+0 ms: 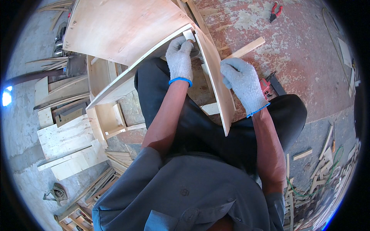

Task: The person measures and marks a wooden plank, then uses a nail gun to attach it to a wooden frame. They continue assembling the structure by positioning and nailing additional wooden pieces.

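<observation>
My left hand (179, 57), in a white knit glove with a blue cuff, closes its fingers on a small pale wood block (189, 35). That block sits in the inner corner where two boards of a plywood cabinet frame (128, 70) meet. One of them is a long thin plywood panel (214, 77) slanting down between my hands. Just outside that panel my right hand (241, 79), gloved alike, has its fingers curled together near the panel's edge. What those fingers hold, if anything, is hidden.
A red and black tool (266, 87) lies beside my right knee, partly hidden. Beyond my right hand is a wood strip (246, 48), and farther off red-handled pliers (276, 12). Plywood sheets (65, 138) lie at left. Wood offcuts (320, 169) and a green cord (336, 165) are at lower right.
</observation>
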{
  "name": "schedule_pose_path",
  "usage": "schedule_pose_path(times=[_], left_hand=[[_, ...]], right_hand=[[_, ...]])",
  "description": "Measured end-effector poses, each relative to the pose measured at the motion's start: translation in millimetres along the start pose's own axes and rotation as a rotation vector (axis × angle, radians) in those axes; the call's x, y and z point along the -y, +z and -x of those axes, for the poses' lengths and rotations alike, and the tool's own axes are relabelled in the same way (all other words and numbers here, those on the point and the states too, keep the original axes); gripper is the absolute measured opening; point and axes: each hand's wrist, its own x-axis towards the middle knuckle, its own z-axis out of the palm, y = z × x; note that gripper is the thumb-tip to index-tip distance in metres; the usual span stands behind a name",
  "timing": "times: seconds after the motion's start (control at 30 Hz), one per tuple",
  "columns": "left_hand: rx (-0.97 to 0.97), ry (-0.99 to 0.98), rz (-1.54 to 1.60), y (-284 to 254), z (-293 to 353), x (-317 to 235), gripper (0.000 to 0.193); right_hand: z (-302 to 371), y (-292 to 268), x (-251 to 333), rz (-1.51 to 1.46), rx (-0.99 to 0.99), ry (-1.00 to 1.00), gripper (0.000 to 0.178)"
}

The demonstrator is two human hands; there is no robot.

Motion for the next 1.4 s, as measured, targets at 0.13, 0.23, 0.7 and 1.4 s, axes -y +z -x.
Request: schedule_pose_path(times=[0.13,0.23,0.7,1.4], left_hand=[[0.025,-0.038,-0.028,-8.6,-5.3,7.4,0.015],[0.009,-0.011,-0.053,-7.2,-6.3,9.6,0.015],[0.012,0.047,-0.196,-5.6,-0.7,2.8,0.018],[-0.136,0.588,-0.613,6.4,-4.3,8.6,0.011]], right_hand=[[1.1,0.9,3.8,0.007,0.015,0.002,0.027],[0.3,2.6,-1.8,0.024,-0.029,-0.053,0.029],[0.5,35.0,25.0,0.669,0.105,-0.062,0.045],[-1.1,26.1,25.8,0.654,0.137,-0.146,0.038]])
